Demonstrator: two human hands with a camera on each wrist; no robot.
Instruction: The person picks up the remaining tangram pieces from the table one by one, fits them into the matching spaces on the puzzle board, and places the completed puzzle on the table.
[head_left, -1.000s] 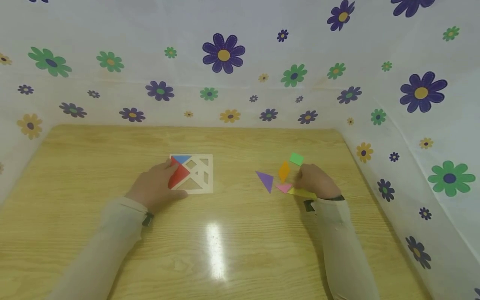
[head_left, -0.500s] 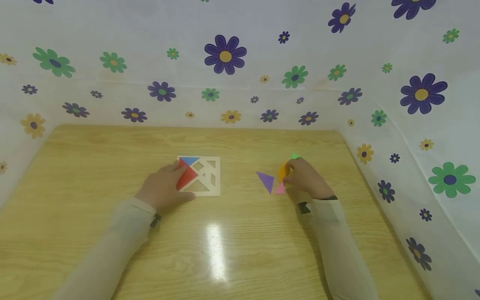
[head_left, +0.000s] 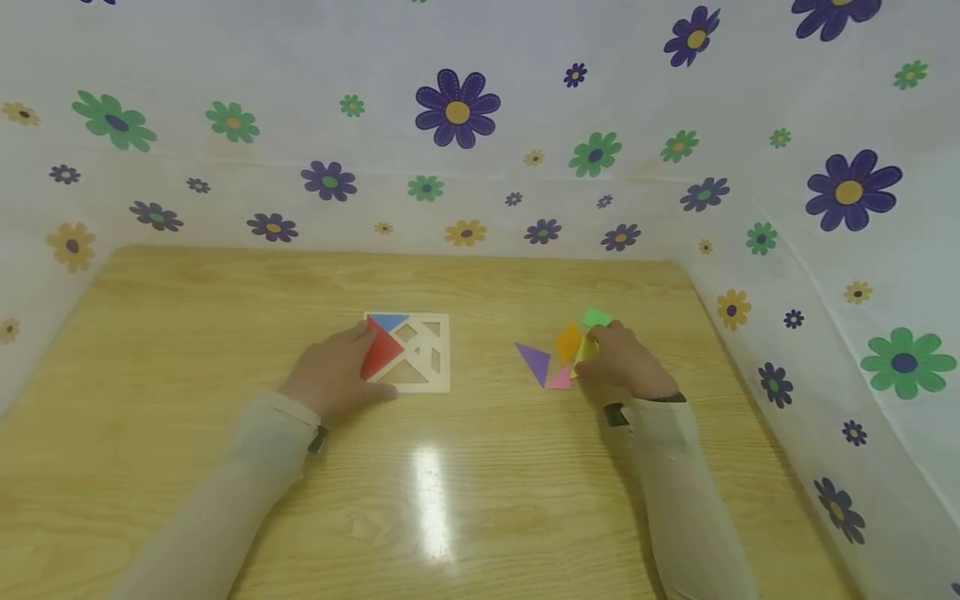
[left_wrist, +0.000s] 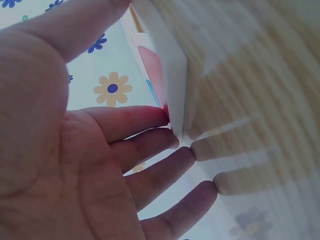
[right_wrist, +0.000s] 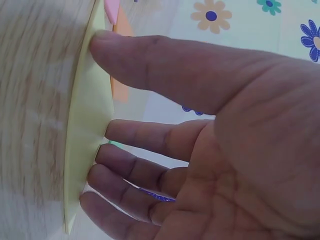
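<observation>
The right hand (head_left: 626,362) pinched a thin yellow piece (right_wrist: 87,140) by its edges, beside 4 loose shapes; it looked light and bendy. The left hand's (head_left: 333,375) straight fingers steadied the puzzle frame (head_left: 431,354).

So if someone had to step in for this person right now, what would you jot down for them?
Left hand: fingers straight, touching the white puzzle frame at its left edge.
Right hand: pinches the yellow piece, thumb and fingers at its edge.
Done: red triangle and blue triangle sit in the frame.
Left: purple triangle, pink piece, orange piece and green piece lie loose on the table; the other slots are open.
</observation>
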